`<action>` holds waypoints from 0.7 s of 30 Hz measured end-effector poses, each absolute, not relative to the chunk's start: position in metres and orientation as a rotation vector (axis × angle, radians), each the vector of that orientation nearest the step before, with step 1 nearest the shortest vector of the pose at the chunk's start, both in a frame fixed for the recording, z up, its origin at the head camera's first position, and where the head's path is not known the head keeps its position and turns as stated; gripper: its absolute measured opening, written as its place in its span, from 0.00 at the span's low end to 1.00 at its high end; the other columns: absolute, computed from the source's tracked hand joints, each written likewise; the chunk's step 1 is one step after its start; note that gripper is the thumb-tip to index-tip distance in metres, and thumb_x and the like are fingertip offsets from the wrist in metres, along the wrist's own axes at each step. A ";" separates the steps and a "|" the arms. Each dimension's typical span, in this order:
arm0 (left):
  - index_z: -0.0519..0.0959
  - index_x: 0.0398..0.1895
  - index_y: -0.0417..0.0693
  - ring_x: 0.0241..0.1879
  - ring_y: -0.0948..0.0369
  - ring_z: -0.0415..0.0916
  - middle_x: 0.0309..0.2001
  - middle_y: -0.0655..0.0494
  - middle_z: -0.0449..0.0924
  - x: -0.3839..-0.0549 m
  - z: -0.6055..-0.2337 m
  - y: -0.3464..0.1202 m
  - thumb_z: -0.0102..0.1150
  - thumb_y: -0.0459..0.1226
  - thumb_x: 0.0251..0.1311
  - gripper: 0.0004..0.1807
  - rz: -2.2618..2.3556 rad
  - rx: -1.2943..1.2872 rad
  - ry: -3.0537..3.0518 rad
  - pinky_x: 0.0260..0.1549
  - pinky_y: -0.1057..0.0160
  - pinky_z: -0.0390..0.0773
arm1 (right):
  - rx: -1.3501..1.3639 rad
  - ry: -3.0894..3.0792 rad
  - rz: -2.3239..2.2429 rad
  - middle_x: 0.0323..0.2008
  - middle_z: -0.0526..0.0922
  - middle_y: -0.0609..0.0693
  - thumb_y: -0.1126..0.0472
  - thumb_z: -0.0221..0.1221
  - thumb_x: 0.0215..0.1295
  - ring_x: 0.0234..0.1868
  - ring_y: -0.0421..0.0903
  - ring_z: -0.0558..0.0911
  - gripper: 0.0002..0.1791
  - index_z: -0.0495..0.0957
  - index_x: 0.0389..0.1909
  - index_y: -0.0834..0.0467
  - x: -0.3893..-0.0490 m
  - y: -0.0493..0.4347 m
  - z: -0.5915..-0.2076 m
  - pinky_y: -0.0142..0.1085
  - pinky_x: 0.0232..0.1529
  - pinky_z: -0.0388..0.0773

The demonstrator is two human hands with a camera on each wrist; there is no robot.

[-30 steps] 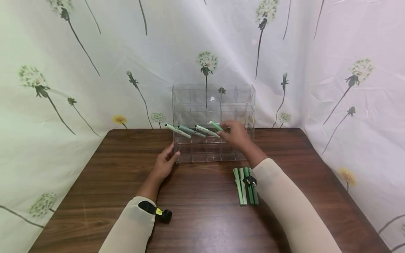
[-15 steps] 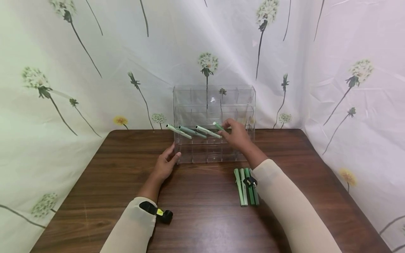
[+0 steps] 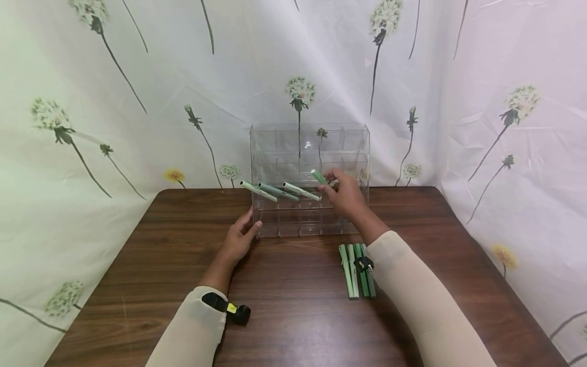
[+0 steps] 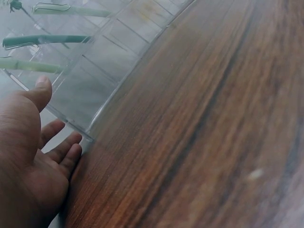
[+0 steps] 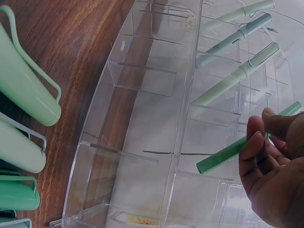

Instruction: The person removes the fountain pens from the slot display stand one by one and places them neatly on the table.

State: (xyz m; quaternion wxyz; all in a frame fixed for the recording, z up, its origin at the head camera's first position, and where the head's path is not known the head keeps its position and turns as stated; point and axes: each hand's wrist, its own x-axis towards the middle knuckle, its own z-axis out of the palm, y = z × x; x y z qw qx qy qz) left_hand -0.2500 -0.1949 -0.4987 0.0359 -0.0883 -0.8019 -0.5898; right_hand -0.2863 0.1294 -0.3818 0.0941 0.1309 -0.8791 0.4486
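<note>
A clear acrylic organizer (image 3: 309, 216) with tiered compartments stands at the back of the table. My right hand (image 3: 345, 193) pinches a green pen (image 5: 222, 157) between thumb and fingers, in front of the organizer's right half. In the right wrist view the pen slants, its lower end just above a compartment of the middle tier. Three pens lean in that tier to its left: a pale green pen (image 3: 259, 190), a grey-green pen (image 3: 278, 191) and a whitish-green pen (image 3: 301, 191). My left hand (image 4: 33, 156) rests against the organizer's left side, fingers extended and loosely bent.
Several green pens (image 3: 347, 271) lie side by side on the brown wooden table (image 3: 284, 316), partly under the right forearm. Behind the organizer hangs a white curtain (image 3: 220, 76) printed with dandelions. Each sleeve carries a black wrist camera (image 3: 239, 314).
My right hand has shifted slightly up and to the right with the green pen. The left hand, the organizer and the three leaning pens stay where they were.
</note>
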 end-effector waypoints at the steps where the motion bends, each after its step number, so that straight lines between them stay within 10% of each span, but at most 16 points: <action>1: 0.60 0.88 0.54 0.79 0.42 0.69 0.84 0.40 0.63 -0.250 -0.499 -0.195 0.59 0.39 0.83 0.36 -1.809 -0.271 -2.464 0.77 0.43 0.69 | 0.399 -2.598 1.335 0.57 0.84 0.57 0.60 0.66 0.79 0.44 0.57 0.90 0.18 0.78 0.65 0.56 -0.286 0.130 -0.382 0.39 0.33 0.82; 21: 0.60 0.88 0.54 0.82 0.41 0.65 0.85 0.39 0.62 -0.247 -0.496 -0.195 0.59 0.40 0.83 0.36 -1.821 -0.278 -2.467 0.80 0.40 0.65 | 0.571 -2.344 1.102 0.54 0.85 0.59 0.58 0.64 0.81 0.27 0.47 0.77 0.45 0.51 0.90 0.49 -0.278 0.141 -0.354 0.42 0.29 0.75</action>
